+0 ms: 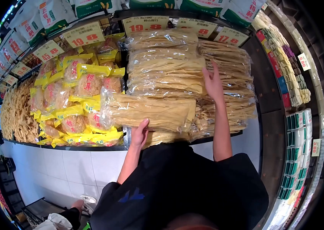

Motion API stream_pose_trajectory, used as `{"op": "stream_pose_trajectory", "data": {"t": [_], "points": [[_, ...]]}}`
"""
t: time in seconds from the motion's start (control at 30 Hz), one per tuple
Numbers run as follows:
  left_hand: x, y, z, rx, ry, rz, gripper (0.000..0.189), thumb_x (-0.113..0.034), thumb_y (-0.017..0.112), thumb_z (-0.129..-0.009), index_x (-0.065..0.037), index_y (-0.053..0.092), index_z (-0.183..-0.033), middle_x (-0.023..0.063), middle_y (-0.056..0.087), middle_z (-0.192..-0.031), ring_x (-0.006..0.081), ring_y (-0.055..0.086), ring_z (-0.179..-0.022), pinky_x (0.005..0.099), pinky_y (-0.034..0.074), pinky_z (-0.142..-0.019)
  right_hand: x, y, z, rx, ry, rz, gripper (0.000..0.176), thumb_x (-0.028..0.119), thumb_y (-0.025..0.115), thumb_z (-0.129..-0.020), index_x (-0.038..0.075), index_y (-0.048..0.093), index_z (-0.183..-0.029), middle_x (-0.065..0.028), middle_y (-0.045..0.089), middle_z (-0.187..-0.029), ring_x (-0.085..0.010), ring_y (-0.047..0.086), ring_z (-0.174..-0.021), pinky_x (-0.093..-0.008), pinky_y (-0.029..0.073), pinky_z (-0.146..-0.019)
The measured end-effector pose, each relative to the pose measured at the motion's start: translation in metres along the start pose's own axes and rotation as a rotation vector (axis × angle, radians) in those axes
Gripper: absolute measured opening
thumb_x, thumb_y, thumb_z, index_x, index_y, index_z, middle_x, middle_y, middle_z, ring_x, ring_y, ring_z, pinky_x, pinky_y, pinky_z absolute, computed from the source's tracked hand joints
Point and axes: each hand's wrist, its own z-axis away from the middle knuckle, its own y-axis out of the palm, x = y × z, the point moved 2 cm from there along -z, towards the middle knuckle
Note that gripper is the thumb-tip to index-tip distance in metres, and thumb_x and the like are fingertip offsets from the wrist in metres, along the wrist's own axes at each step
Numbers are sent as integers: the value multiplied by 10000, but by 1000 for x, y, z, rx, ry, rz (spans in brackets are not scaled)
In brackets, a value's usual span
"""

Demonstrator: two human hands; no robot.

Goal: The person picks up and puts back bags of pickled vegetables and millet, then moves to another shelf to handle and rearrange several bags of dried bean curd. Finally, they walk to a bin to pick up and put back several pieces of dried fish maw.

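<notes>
A clear plastic bag of dried tofu sticks (150, 111) lies across the near part of the display, its left end overlapping the yellow packets. My left hand (139, 135) grips its near edge, thumb on top and the other fingers hidden below. Farther up, my right hand (213, 82) is open, fingers stretched out and thumb apart, at the right end of a stacked tofu stick bag (166, 74). Beside that wrist, a second stack of darker tofu stick bags (231, 82) fills the right side.
Yellow packets of dried white fungus (89, 84) are piled to the left, with loose dried goods (20, 107) beyond. Price signs (145, 25) and flour bags (54, 15) line the back. Shelves of packaged noodles (296, 145) stand right. A person's shoe (88, 199) shows lower left.
</notes>
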Motion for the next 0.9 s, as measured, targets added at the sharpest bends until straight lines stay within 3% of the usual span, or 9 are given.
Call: {"op": "stream_pose_trajectory", "data": {"t": [0.1,0.17,0.3,0.37,0.47,0.57,0.7,0.73,0.9], "points": [[-3,1,-2,25,12,-15,237,-105,631,-903,-42,570,-1123,17,612,-986,144,585,-961,346,473,-866,1,16,-14,181,145,-30,758,432,635,-897,70,314,-1480,-246,550,-1283,-319,541,-1212,-378,428,-1000],[-3,3,-2,11,25,-13,239,-100,630,-901,-45,569,-1125,15,610,-989,140,582,-963,343,473,-869,-2,26,-21,98,-43,206,784,426,674,-869,51,332,-1467,-236,553,-1287,-298,547,-1206,-344,418,-1006],[-6,9,6,-19,46,5,264,-86,631,-894,-55,565,-1147,17,606,-1009,136,577,-973,336,470,-891,5,27,-20,134,-100,205,764,370,734,-830,43,384,-1426,-210,559,-1275,-282,547,-1183,-354,418,-1003],[-7,7,10,-26,41,6,273,-84,632,-893,-56,563,-1156,20,607,-1019,139,577,-984,337,467,-905,9,26,-17,42,-172,-36,680,264,792,-781,38,453,-1326,-174,555,-1246,-260,548,-1131,-364,427,-981],[-8,7,11,-15,39,1,287,-81,634,-891,-58,561,-1167,25,610,-1037,143,578,-996,339,463,-922,41,14,-1,27,-163,-155,604,169,807,-755,47,469,-1240,-136,529,-1215,-240,528,-1103,-346,418,-970],[-7,5,11,-14,40,6,296,-78,636,-889,-60,561,-1176,30,613,-1053,147,578,-1007,342,460,-929,44,0,9,-53,-238,-249,586,119,800,-748,58,460,-1222,-105,497,-1162,-215,505,-1069,-321,401,-966],[3,-6,9,-34,33,28,304,-84,635,-894,-51,560,-1187,33,619,-1063,165,577,-1042,362,461,-946,48,-24,35,43,-256,-367,566,64,770,-759,69,447,-1224,-105,464,-1179,-212,470,-1111,-324,382,-980],[6,-7,10,-36,31,30,304,-84,635,-894,-51,560,-1187,33,619,-1063,165,577,-1042,362,461,-946,48,-26,46,98,-121,-469,570,50,757,-765,73,427,-1229,-108,452,-1187,-205,459,-1118,-311,394,-965],[19,-3,12,-25,3,102,303,-165,612,-937,7,557,-1181,109,635,-1095,247,612,-1034,432,477,-945,23,-29,79,29,-152,-426,546,18,718,-786,78,400,-1226,-113,445,-1192,-191,480,-1087,-284,463,-868]]}}
